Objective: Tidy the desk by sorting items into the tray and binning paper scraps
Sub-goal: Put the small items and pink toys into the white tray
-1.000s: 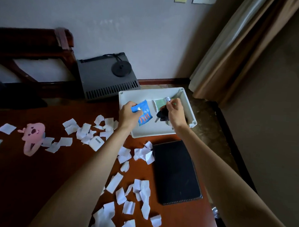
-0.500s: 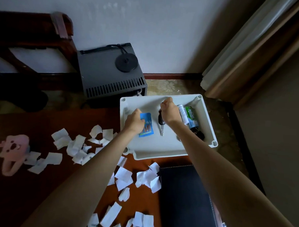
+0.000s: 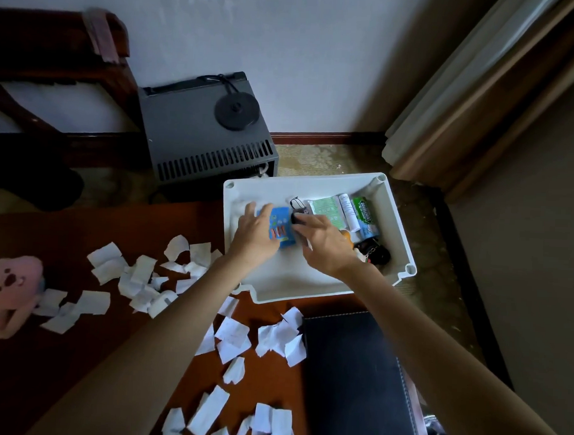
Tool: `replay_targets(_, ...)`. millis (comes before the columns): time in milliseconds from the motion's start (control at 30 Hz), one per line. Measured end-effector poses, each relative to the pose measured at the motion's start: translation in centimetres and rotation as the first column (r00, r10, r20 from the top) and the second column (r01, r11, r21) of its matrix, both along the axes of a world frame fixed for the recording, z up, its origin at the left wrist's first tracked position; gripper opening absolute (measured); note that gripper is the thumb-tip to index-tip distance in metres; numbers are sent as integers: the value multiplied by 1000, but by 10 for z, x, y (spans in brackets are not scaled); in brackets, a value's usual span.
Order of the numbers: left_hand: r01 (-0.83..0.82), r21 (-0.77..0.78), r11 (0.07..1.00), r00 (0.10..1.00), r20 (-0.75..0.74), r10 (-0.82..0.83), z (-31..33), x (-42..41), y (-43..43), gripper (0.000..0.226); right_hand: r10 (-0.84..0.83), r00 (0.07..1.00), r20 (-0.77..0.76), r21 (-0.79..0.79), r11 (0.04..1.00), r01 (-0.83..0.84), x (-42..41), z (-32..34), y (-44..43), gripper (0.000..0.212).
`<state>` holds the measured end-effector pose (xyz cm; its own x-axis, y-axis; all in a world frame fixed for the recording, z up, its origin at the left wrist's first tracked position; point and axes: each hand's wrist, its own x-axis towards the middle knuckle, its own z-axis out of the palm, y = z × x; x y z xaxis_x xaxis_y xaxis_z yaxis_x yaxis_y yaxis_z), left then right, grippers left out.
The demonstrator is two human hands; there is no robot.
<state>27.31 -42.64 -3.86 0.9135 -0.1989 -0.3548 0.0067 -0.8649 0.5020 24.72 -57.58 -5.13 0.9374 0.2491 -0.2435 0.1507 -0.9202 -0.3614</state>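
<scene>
Clearly legible: "DOUBLEMINT" on green gum pack inside white tray.

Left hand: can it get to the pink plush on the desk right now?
Probably yes. The left hand rests on the blue packet in the tray; the pink plush lies uncovered at the left of the desk, with only paper scraps between.

Both my arms are bare and stretched forward, forearms converging. Left hand: palm down, fingers straight and slightly spread, pointing away from me; tips blurred. Right hand: palm down, just beside the left, knuckles raised, fingers angled across toward the left hand, tips bent downward. I cannot tell whether they pinch anything. Both wrists roughly in line with forearms.
</scene>
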Motion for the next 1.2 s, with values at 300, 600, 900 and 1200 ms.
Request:
replay_targets(300,110,120,987,991,58,-118,-16,-1,-8,52,142,988,55,-120,984,-135,14,-13,-12,46)
replay_targets(600,129,70,989,989,70,-134,-14,2,-14,53,-45,999,17,54,998,44,16,-14,-11,50)
replay_targets(900,138,51,989,989,41,-140,9,-8,-14,54,-145,983,108,35,989,142,1,8,0,40)
replay_targets(1200,-201,67,977,937,304,172,69,-54,70,35,-48,944,327,36,999,39,-40,56,98,36)
